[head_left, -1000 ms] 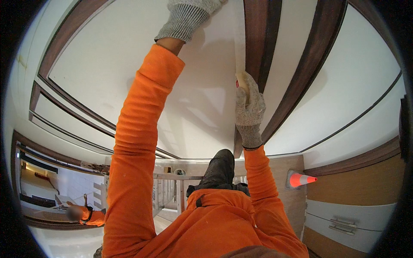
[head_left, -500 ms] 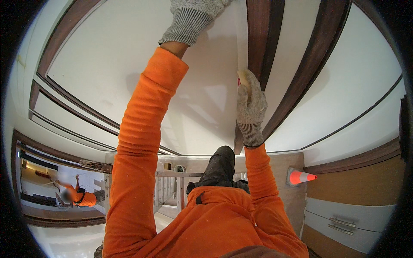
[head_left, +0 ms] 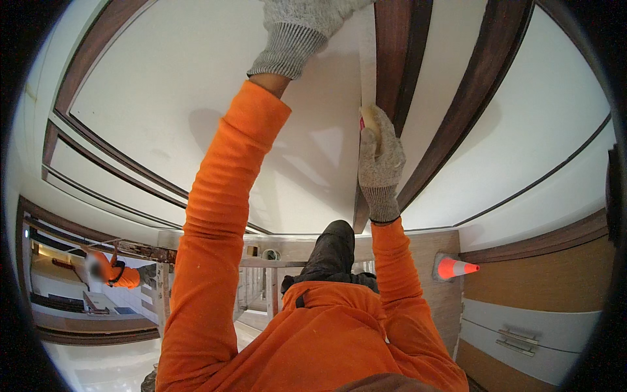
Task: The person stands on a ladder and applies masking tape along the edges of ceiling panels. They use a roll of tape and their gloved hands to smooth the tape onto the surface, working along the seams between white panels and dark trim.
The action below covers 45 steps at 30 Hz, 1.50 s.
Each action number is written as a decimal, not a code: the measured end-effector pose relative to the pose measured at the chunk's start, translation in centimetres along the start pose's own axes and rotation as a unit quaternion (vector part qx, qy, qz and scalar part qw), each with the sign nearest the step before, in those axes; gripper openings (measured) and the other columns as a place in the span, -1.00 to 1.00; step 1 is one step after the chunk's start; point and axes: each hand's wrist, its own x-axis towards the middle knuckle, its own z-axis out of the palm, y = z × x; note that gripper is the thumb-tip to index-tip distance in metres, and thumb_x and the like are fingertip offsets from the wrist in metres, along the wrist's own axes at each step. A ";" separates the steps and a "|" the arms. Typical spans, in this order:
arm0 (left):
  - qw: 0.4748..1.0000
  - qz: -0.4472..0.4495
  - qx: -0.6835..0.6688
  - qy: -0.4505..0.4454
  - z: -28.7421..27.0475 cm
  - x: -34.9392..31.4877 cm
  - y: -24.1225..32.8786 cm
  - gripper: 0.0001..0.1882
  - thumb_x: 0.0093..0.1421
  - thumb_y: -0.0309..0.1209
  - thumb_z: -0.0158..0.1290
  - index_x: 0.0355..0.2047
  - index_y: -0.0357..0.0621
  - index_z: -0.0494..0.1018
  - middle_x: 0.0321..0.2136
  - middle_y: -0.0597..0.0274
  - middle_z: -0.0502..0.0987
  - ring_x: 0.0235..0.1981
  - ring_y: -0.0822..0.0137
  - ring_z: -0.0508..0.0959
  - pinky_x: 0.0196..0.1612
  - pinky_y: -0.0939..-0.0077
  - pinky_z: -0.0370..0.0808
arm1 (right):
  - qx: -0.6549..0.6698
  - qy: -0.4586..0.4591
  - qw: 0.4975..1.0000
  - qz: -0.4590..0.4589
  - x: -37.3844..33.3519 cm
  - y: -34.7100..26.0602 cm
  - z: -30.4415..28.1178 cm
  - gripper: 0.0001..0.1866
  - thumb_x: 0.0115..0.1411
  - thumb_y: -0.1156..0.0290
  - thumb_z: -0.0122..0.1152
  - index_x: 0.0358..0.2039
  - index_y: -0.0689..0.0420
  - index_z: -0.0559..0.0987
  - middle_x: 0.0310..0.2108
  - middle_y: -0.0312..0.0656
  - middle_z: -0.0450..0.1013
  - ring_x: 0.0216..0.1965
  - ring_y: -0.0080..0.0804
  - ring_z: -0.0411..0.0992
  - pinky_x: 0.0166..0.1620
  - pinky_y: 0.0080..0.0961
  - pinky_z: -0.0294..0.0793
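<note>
My right hand point(head_left: 380, 160), in a grey knit glove, is closed round a cream roll of masking tape point(head_left: 370, 119) with a bit of red on its side. From the roll a pale strip of tape point(head_left: 368, 62) runs up along the edge of the dark wood trim point(head_left: 393, 52), beside the white panel point(head_left: 300, 130). At the top edge my left hand point(head_left: 302, 23), gloved alike, lies against the white panel close to the tape. Its fingers reach toward the strip but are mostly cut off by the frame.
Below me stands a metal ladder or platform point(head_left: 273, 264). An orange and white cone point(head_left: 455, 268) sits at the right, near a cabinet with handled drawers point(head_left: 519, 336). Another person in an orange top point(head_left: 123, 277) works at the far left. A second dark trim strip point(head_left: 467, 121) runs alongside.
My left hand has shifted slightly down and to the right along the panel. The right hand and the tape roll stay nearly in place. The other person's arms have moved.
</note>
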 end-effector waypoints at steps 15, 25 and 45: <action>1.000 -0.019 -0.014 -0.012 0.3 -1.6 0.3 0.33 0.00 0.26 0.28 0.54 -0.13 -0.18 0.51 -0.21 -0.18 0.53 -0.18 -0.17 0.49 -0.23 -0.26 | -0.009 0.014 1.000 -0.018 -0.1 0.2 0.1 -0.56 0.37 0.28 0.16 0.22 0.11 0.53 0.16 -0.04 0.53 0.06 -0.07 0.55 0.08 -0.20 0.46; 1.000 -0.017 -0.006 -0.022 0.5 -2.5 0.2 0.33 0.00 0.26 0.28 0.53 -0.15 -0.18 0.51 -0.23 -0.20 0.54 -0.17 -0.20 0.49 -0.24 -0.29 | -0.080 0.026 0.995 -0.055 0.0 0.2 0.1 -0.57 0.34 0.32 0.22 0.20 0.09 0.55 0.12 -0.11 0.57 -0.07 -0.17 0.61 -0.01 -0.24 0.48; 0.999 -0.019 -0.023 -0.040 0.3 -4.5 0.9 0.29 0.04 0.24 0.26 0.53 -0.17 -0.17 0.51 -0.26 -0.18 0.52 -0.25 -0.19 0.48 -0.29 -0.30 | -0.060 0.024 0.997 -0.035 0.0 0.1 0.3 -0.56 0.32 0.29 0.23 0.19 0.04 0.58 0.10 -0.12 0.59 -0.10 -0.19 0.62 -0.03 -0.29 0.51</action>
